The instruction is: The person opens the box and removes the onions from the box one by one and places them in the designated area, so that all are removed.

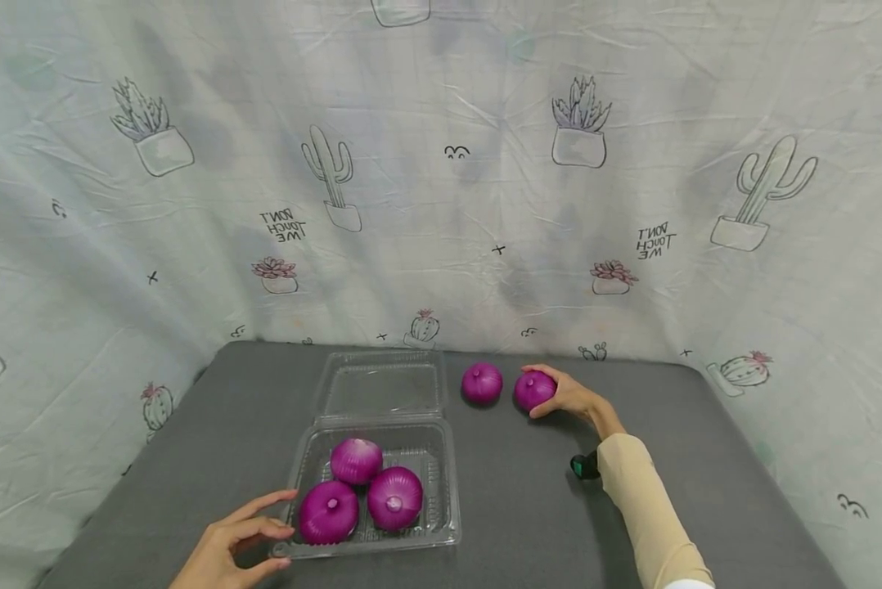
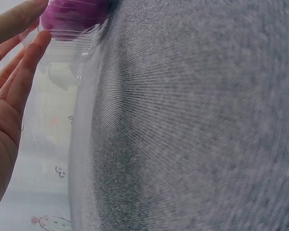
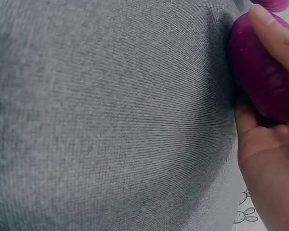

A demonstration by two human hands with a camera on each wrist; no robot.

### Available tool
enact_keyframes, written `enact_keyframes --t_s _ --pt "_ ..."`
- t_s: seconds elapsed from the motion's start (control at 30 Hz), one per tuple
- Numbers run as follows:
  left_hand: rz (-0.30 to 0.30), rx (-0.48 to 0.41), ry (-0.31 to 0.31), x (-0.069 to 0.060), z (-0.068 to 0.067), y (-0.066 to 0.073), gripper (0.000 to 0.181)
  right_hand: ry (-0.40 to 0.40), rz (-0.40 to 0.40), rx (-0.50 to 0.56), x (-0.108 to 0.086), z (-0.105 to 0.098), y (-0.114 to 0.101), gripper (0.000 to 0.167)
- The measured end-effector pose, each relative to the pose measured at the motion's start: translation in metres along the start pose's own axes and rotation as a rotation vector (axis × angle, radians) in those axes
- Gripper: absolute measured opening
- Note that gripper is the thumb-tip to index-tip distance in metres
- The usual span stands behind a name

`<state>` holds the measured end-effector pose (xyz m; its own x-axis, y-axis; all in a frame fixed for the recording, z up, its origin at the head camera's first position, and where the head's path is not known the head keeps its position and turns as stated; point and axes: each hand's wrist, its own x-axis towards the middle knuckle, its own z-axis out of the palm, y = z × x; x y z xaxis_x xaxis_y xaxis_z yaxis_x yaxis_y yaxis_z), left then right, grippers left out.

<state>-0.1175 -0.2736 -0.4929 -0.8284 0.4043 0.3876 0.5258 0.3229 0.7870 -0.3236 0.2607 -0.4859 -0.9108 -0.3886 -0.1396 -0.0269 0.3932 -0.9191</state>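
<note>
We look first at the line from the right hand [image 1: 575, 398] to the box [image 1: 452, 491]: the box lies to the left and nearer to us, with its lid [image 1: 385, 393] laid back on the far side. The right hand has its thumb and fingers curved round the held onion [image 1: 533, 392], parted about as wide as the onion itself, with the palm on the onion's right. Whether the onion bears its weight on the desk [image 1: 507, 474] or sits slightly raised, we cannot tell.

Just left of it, a little apart, is the free onion [image 1: 481, 384], so a straight, low path leftward from the right hand would, we judge, run into it; a slant toward us and to the left passes clear. Both are round, with no long axis to mind, and the right hand is the nearer to each.

The left hand [image 1: 231, 540] is by the box's near left corner, its fingers loosely bent and spread, tips against the plastic, and we see no firm hold. Just beside those fingertips, three onions [image 1: 394, 497] sit inside the box, leaving bare floor mainly at the far right.
</note>
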Motion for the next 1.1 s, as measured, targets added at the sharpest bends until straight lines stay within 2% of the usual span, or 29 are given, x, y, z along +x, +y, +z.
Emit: enact_keyframes --t_s 0.2,0.4,0.73,1.1 --pt "0.048 -0.066 -0.012 -0.0005 0.0003 -0.0016 0.031 -0.002 -0.019 -0.009 -0.002 -0.0003 0.0032 0.092" --pt "0.055 -0.071 -0.017 -0.0005 0.0003 -0.0017 0.031 0.004 -0.03 0.017 -0.0011 -0.0012 0.0072 0.092" --pt "0.004 -0.023 -0.012 0.0018 -0.0018 0.0015 0.029 -0.012 -0.058 0.061 -0.0001 -0.0048 0.0031 0.093" --pt "0.008 -0.042 -0.027 0.0018 -0.002 0.0008 0.029 -0.013 -0.056 0.064 -0.001 -0.0073 0.0011 0.092"
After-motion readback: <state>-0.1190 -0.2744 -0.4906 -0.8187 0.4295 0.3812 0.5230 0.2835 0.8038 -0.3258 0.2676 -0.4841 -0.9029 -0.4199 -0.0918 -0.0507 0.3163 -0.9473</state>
